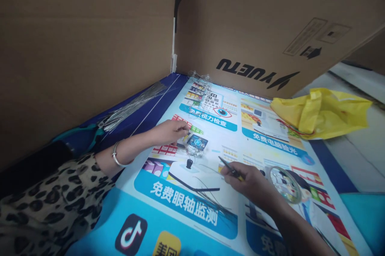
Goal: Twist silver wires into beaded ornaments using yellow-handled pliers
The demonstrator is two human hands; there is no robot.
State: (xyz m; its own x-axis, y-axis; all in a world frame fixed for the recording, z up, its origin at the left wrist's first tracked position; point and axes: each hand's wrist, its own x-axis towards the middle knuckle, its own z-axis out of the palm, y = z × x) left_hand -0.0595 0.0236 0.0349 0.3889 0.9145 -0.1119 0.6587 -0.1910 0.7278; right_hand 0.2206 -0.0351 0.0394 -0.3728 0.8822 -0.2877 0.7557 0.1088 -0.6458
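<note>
Well inside poster (110, 224) edges, right hand (243, 178)

A yellow bag (325, 113) lies near a brown cardboard panel (255, 19) with upside-down lettering.

The person wears a loose, light cream sleeve (57, 208) covered in irregular black leopard-print spots, some with brownish centres; its edge ends below the left wrist; round that wrist sits a slim, smooth silver-coloured bangle (115, 154); the right forearm shows bare.
</note>
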